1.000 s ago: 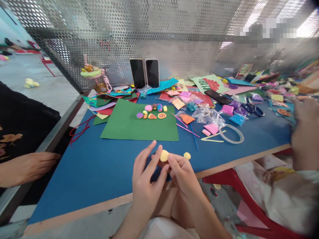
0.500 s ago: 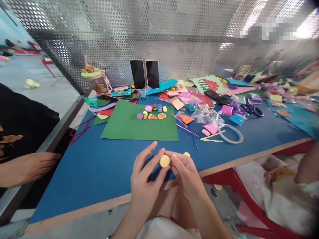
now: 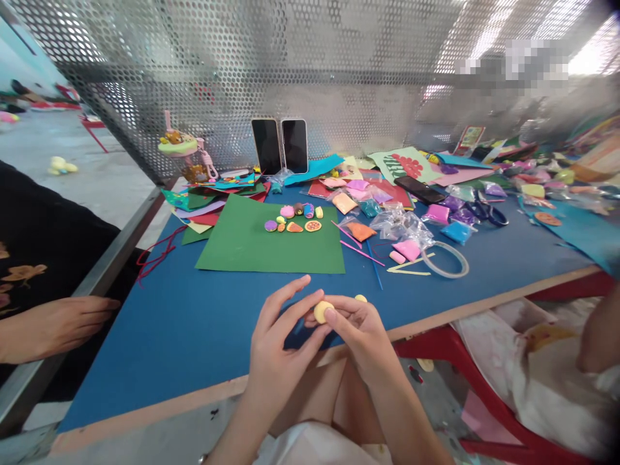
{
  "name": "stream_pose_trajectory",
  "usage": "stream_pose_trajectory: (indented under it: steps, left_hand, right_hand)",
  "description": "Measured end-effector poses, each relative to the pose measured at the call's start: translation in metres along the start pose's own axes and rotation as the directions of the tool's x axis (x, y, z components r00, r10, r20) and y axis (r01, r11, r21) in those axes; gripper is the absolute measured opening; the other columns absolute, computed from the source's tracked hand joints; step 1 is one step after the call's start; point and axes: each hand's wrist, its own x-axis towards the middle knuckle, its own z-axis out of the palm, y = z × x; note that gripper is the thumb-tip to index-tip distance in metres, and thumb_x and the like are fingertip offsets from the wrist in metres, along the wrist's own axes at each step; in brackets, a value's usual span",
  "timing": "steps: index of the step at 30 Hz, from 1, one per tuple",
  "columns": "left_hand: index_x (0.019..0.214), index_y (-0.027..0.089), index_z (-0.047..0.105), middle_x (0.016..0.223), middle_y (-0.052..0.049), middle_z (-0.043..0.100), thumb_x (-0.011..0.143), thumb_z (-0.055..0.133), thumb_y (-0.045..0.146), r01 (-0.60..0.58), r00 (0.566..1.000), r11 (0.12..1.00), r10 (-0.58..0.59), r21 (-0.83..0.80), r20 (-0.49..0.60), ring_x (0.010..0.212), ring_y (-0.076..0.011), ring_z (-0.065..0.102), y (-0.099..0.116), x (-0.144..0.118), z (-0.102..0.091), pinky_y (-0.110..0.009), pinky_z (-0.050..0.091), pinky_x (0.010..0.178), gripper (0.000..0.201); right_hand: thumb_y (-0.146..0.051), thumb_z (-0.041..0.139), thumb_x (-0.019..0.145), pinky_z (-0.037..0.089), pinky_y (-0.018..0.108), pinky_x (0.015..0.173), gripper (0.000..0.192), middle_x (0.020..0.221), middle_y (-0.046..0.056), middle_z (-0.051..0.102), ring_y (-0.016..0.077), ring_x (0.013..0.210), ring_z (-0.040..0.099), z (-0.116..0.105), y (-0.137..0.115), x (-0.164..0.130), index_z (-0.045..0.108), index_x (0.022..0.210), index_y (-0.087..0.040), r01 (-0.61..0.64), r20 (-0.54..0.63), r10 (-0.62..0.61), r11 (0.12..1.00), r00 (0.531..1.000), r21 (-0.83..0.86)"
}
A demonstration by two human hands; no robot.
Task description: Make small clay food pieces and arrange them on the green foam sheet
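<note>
A small yellow clay disc is pinched between the fingertips of both my hands, just above the front edge of the blue table. My left hand holds it from the left with the fingers spread. My right hand presses it from the right with the thumb on top. A second small yellow clay piece lies on the table just behind my right hand. Farther back, a green paper sheet carries several small clay figures.
Two phones lean on the perforated metal wall. Bags of coloured clay, a tape ring, thin sticks, scissors and coloured paper crowd the back and right. Another person's hand rests at the left; another person sits at the right.
My hands have sunk slightly towards the table while turning the yellow disc flatter. The person on the right has drawn their hand back out of the upper right.
</note>
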Motion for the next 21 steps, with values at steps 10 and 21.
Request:
stream_pose_trajectory:
  steps: [10, 21]
  left_hand:
    - [0.132, 0.029, 0.047, 0.139, -0.007, 0.045, 0.083, 0.058, 0.016, 0.035, 0.998, 0.997, -0.031, 0.069, -0.055, 0.122, -0.0237, 0.045, 0.009, -0.018, 0.016, -0.043, 0.046, 0.096, 0.051]
    - [0.125, 0.032, 0.054, 0.136, -0.005, 0.048, 0.079, 0.065, 0.016, 0.010, 0.984, 0.991, 0.014, 0.132, -0.179, 0.118, -0.0241, 0.048, 0.009, -0.011, 0.019, -0.044, 0.045, 0.096, 0.049]
  right_hand:
    - [-0.040, 0.072, 0.072, 0.050, 0.037, 0.090, 0.035, 0.097, 0.008, 0.073, 0.0233, 0.094, 0.068, 0.003, 0.009, 0.004, 0.071, 0.099, -0.019, 0.049, -0.105, -0.047, 0.999, 0.993, 0.018]
    - [-0.042, 0.073, 0.070, 0.048, 0.041, 0.094, 0.036, 0.099, 0.009, 0.072, 0.0253, 0.097, 0.066, 0.006, 0.013, 0.004, 0.072, 0.098, -0.019, 0.049, -0.095, -0.045, 0.998, 0.994, 0.049]
